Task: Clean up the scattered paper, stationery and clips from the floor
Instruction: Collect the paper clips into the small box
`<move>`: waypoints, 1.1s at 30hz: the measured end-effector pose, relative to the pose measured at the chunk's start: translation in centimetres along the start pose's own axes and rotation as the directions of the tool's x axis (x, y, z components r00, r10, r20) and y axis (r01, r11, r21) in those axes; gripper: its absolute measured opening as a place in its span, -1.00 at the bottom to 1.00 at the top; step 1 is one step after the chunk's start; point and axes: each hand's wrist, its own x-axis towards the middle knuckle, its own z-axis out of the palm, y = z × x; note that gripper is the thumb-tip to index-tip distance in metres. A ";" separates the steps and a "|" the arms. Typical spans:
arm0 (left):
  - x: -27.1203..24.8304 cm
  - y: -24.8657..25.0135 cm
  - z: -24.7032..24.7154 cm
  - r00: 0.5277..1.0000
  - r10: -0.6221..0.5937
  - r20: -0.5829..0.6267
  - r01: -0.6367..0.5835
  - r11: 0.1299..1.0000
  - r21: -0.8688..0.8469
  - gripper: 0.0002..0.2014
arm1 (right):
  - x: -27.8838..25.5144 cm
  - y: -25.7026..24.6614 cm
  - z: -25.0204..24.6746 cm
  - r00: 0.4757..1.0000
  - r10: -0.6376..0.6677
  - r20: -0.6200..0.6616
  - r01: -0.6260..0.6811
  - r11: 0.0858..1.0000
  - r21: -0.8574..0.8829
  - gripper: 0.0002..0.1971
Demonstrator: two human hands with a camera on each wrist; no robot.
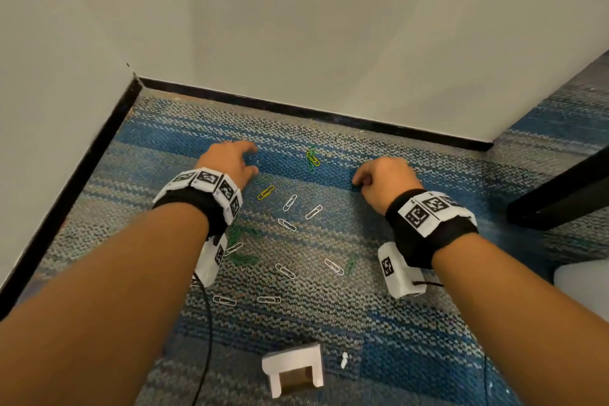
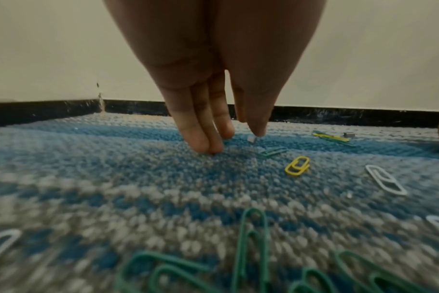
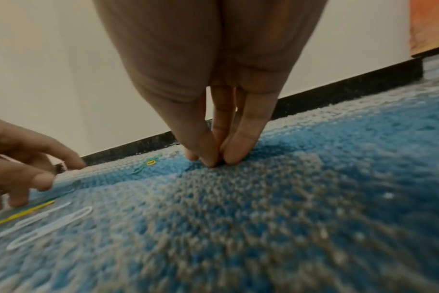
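Paper clips lie scattered on the blue-grey carpet (image 1: 329, 316): a green and yellow bunch (image 1: 311, 158) between my hands, a yellow clip (image 1: 265, 192), white clips (image 1: 290, 202) and green clips (image 1: 245, 260) nearer me. My left hand (image 1: 253, 158) reaches down with nearly straight fingers (image 2: 208, 144) touching the carpet. Its thumb tip hovers over a small grey metal piece (image 2: 251, 139). My right hand (image 1: 357, 182) is curled, thumb and fingertips (image 3: 233, 156) pressed together on the carpet. Nothing shows between them.
Walls with black skirting (image 1: 296, 107) close the corner behind and to the left. A dark furniture leg (image 1: 560, 194) stands at the right. A small white cardboard box (image 1: 293, 369) and a white scrap (image 1: 344, 360) lie near me. A black cable (image 1: 207, 323) runs under my left arm.
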 end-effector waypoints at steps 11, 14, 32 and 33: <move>1.2 0.8 0.9 0.998 -0.049 -0.040 0.049 0.999 -0.010 -0.90 | 3.7 -1.9 -1.3 0.882 0.329 0.337 -0.383 0.085 0.920 -0.86; 0.6 0.7 0.8 0.993 -0.076 -0.092 0.073 0.997 -0.031 -0.86 | 5.7 -2.8 -0.2 0.946 0.321 0.042 -0.235 0.592 0.771 -0.87; -5.8 8.7 -12.9 0.977 0.199 -0.077 -0.214 0.903 -0.373 -0.78 | -1.3 -8.7 -12.7 0.935 0.157 0.318 -0.354 0.408 0.841 -0.76; -6.5 10.4 -15.0 0.965 0.245 -0.093 -0.262 0.897 -0.357 -0.76 | -2.9 -9.8 -15.5 0.951 0.115 0.287 -0.308 0.434 0.847 -0.77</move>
